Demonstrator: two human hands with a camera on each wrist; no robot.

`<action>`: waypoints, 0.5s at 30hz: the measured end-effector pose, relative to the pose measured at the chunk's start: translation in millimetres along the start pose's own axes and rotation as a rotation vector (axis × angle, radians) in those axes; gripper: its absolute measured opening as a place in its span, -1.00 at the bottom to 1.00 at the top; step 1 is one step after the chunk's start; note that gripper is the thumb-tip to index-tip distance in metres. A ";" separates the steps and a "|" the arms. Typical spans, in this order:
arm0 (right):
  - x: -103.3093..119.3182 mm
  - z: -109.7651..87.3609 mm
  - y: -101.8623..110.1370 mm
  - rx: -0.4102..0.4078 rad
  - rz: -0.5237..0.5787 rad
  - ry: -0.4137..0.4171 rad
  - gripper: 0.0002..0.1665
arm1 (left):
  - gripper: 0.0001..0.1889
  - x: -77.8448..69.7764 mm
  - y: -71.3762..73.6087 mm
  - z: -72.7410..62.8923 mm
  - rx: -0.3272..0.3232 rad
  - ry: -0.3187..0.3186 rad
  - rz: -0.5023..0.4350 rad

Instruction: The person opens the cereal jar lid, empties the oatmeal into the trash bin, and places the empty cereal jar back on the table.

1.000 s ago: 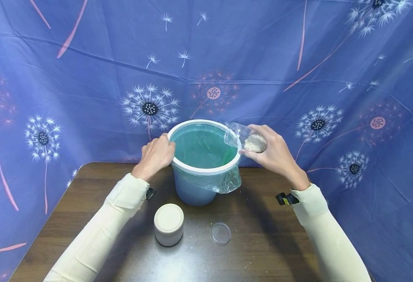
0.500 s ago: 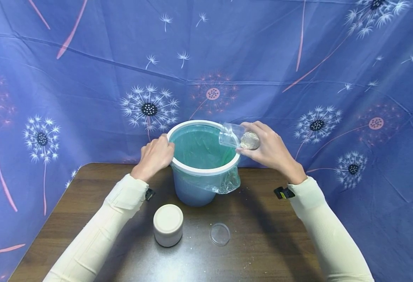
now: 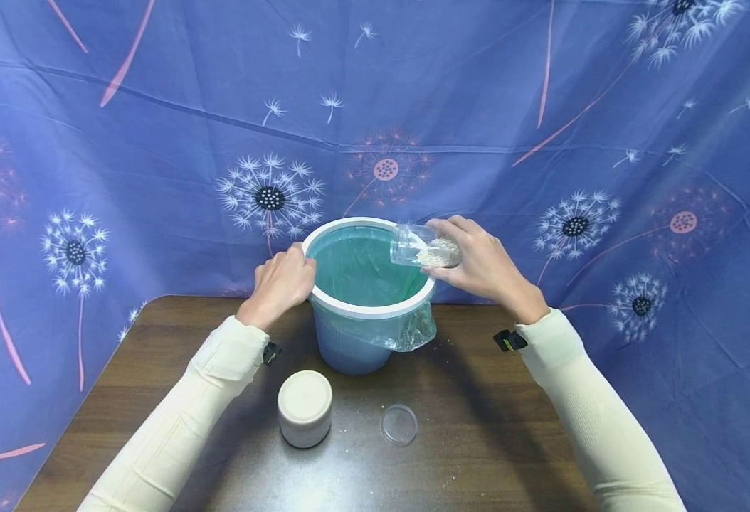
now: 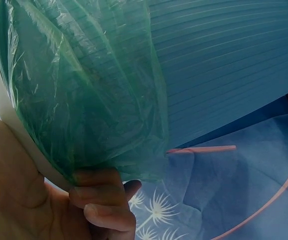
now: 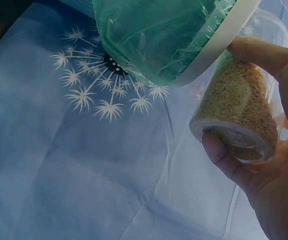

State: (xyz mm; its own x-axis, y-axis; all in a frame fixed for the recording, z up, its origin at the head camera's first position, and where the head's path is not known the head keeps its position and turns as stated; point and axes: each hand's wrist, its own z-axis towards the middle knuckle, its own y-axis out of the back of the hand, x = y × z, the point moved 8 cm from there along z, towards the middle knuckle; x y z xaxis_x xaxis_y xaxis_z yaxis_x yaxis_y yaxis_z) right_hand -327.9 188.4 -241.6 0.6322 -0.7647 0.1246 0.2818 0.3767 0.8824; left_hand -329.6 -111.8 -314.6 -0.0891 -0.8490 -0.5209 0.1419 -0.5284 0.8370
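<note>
A blue trash bin [image 3: 352, 348] with a white rim stands at the back of the table, lined with a green plastic bag [image 4: 94, 100] whose edge hangs over the outside. My left hand [image 3: 283, 281] grips the rim on its left side, fingers curled over rim and bag. In my right hand [image 3: 480, 263] is a clear plastic jar [image 3: 410, 245], tilted on its side with its open mouth over the bin's right rim. Pale flaky grains [image 5: 238, 95] fill the jar's lower part. The right wrist view has the jar's base toward the camera, fingers wrapped around its wall.
A cream-lidded round container [image 3: 306, 409] sits on the brown table [image 3: 221, 455] in front of the bin. To its right lies a clear round lid [image 3: 400, 424]. Small crumbs [image 3: 455, 473] dot the tabletop. A blue dandelion-print cloth [image 3: 157, 142] hangs behind.
My right hand has moved left with the jar, bringing its mouth farther over the bin. The jar has tipped closer to level and the grains spread toward its mouth. My left hand stays put.
</note>
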 end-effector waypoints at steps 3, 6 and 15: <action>1.6 2.4 -0.8 0.009 -0.011 0.014 -0.10 | -0.54 1.0 -0.6 0.4 0.012 0.008 0.002; 2.7 4.3 -1.5 0.017 -0.026 0.023 -0.09 | -0.53 0.5 -0.7 0.7 0.019 0.008 0.004; 5.6 5.7 -2.7 0.052 -0.070 0.038 -0.08 | -0.54 -1.3 -0.6 0.1 0.017 -0.004 0.000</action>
State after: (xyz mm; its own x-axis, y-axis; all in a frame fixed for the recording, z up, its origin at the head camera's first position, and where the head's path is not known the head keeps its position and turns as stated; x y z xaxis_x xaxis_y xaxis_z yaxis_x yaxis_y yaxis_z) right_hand -329.3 180.1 -240.7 0.6396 -0.7673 0.0456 0.2892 0.2951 0.9107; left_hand -329.7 -110.4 -314.4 -0.0927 -0.8491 -0.5200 0.1247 -0.5280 0.8400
